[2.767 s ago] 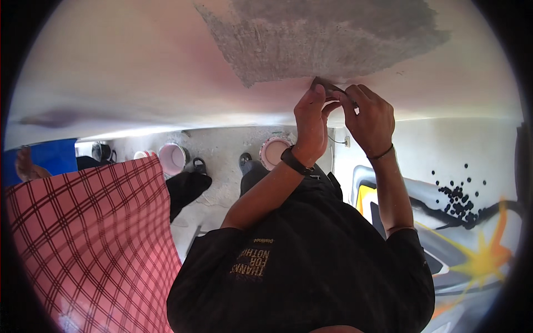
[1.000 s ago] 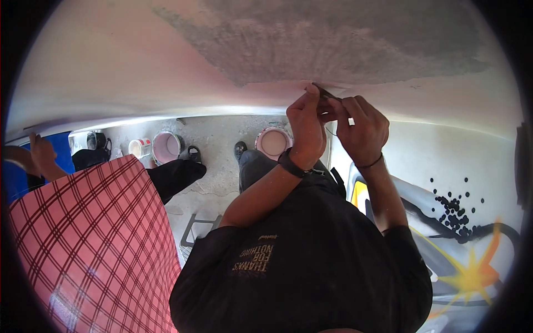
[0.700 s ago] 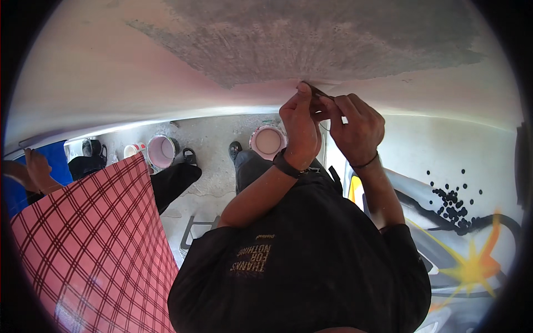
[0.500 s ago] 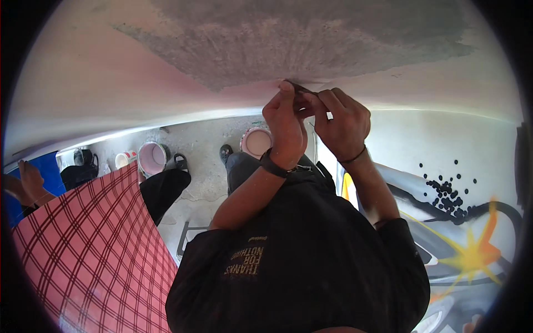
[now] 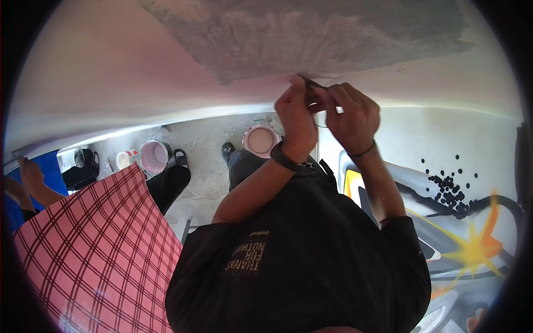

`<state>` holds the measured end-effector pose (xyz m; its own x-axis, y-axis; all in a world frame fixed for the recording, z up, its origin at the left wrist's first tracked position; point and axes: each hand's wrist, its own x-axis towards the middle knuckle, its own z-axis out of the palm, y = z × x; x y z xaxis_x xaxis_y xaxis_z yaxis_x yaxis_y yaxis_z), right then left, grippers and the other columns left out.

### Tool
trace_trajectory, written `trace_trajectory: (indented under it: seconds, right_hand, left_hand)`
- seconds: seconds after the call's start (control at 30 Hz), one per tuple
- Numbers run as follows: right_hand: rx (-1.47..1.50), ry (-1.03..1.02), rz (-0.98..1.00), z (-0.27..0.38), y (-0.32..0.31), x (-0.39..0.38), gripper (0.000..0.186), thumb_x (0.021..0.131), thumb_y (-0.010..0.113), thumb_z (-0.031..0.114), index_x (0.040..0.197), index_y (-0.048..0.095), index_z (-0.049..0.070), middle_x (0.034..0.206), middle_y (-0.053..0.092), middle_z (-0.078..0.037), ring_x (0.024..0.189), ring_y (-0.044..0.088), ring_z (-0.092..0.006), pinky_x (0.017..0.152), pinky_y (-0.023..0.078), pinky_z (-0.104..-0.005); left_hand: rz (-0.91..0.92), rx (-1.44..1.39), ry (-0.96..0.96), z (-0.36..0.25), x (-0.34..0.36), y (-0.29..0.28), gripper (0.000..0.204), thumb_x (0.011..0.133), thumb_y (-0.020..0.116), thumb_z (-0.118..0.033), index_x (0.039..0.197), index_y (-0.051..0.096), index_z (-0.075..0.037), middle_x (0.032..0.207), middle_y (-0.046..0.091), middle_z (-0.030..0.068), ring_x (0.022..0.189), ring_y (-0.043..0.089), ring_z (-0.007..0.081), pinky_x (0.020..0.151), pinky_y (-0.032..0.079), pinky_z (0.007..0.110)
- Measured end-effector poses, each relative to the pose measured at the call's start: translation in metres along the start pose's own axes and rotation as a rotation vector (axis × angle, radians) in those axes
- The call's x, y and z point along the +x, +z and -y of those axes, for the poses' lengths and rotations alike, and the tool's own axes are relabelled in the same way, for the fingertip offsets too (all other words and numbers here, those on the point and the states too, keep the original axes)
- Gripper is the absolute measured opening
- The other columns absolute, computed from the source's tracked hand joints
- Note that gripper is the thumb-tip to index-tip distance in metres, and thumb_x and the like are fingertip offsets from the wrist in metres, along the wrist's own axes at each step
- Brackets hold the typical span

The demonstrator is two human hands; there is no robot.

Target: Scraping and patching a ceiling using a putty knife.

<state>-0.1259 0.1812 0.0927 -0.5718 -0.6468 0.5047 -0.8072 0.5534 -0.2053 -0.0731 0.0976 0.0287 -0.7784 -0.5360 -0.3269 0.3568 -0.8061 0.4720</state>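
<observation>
Fingers of the left hand and of the right hand pinch together on a thin dark tool, its tip touching the pale pink wall at the lower edge of a rough grey patch. Farther down, left of the hands, two open paint buckets stand on the concrete floor. A pink checked sheet lies near left.

Thin dark tool: tip against pink wall, just below rough grey patch, pinched between fingers.
</observation>
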Motion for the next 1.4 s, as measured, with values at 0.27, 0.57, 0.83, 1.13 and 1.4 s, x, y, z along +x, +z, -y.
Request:
trace_trajectory:
  seconds: [0.27,0.57,0.83,1.13,1.4]
  right_hand:
    - [0.0,0.028,0.035,0.021,-0.002,0.013,0.019,0.089,0.072,0.019,0.075,0.064,0.009,0.068,0.062,-0.006,0.056,0.063,-0.0258,0.049,0.047,-0.0374]
    - [0.011,0.0,0.017,0.039,0.007,0.023,0.017,0.087,0.073,0.015,0.075,0.064,0.008,0.068,0.062,-0.006,0.056,0.063,-0.0264,0.05,0.046,-0.0378]
    - [-0.016,-0.011,0.003,0.056,0.013,0.028,0.016,0.087,0.073,0.018,0.075,0.065,0.012,0.067,0.061,-0.003,0.056,0.063,-0.0226,0.049,0.048,-0.0364]
    - [-0.027,0.022,0.017,0.073,0.017,0.036,0.019,0.089,0.073,0.021,0.075,0.064,0.011,0.068,0.061,-0.004,0.057,0.063,-0.0239,0.049,0.048,-0.0367]
    - [0.008,-0.026,0.028,0.093,0.026,0.043,0.017,0.088,0.072,0.019,0.075,0.064,0.011,0.069,0.062,-0.005,0.058,0.063,-0.0246,0.05,0.048,-0.038]
  left_hand:
    - [0.006,-0.033,-0.008,-0.012,0.006,-0.005,0.042,0.101,0.061,-0.042,0.083,0.065,-0.003,0.078,0.069,0.0078,0.067,0.068,0.0169,0.061,0.058,0.031]
    - [0.01,-0.028,-0.025,-0.038,0.008,-0.006,0.043,0.101,0.061,-0.041,0.084,0.065,-0.002,0.078,0.069,0.0077,0.068,0.068,0.0165,0.059,0.058,0.03]
    - [0.027,-0.044,-0.006,-0.058,0.007,-0.015,0.044,0.101,0.06,-0.041,0.082,0.066,-0.002,0.078,0.07,0.0087,0.066,0.068,0.017,0.061,0.059,0.031]
    - [-0.013,-0.037,-0.019,-0.076,0.009,-0.019,0.042,0.101,0.06,-0.041,0.081,0.065,-0.004,0.076,0.069,0.0076,0.066,0.068,0.0163,0.06,0.058,0.03]
    - [-0.026,-0.076,0.005,-0.087,0.013,-0.04,0.04,0.102,0.06,-0.04,0.082,0.064,-0.006,0.077,0.069,0.0071,0.066,0.067,0.0152,0.058,0.056,0.029]
